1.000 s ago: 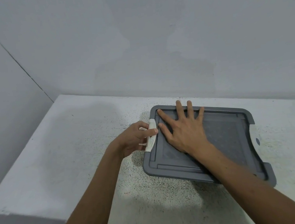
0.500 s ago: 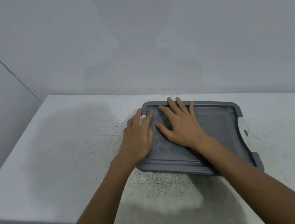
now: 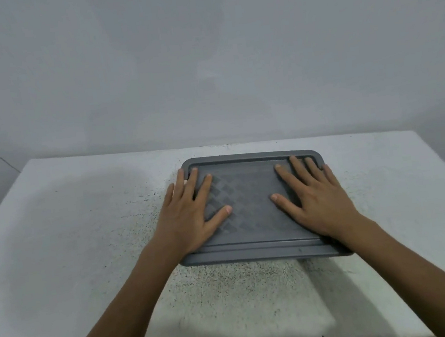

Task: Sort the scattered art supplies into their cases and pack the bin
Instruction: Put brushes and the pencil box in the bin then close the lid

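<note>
– On the white speckled tabletop (image 3: pixel 70 243), a bit past the middle and close to the back edge by the wall (image 3: pixel 202 58), sits the grey bin lid (image 3: pixel 247 193). Long side faces the person, pretty much square to them. Can't really see the bin body under it, just the lid from above.

– ok and the hands, grabbing it or what?

– Nope, no grabbing. Both are flat, palms down, fingers straight and spread out, pressing on top. The left hand (image 3: pixel 191 217) covers the left end, and its outer fingers reach to the left rim up by the far corner. The right hand (image 3: pixel 318 201) does the mirror thing on the right end, little finger out at the right rim.

– so are they touching each other?

– No, well apart. Thumbs point inward at each other, and between them there's a clear stretch of the lid's diamond-pattern centre. Both wrists cross the near rim, with the forearms coming in from the bottom corners of the view. Lid looks level, its rim showing all around except where the hands and wrists cover it.
</note>
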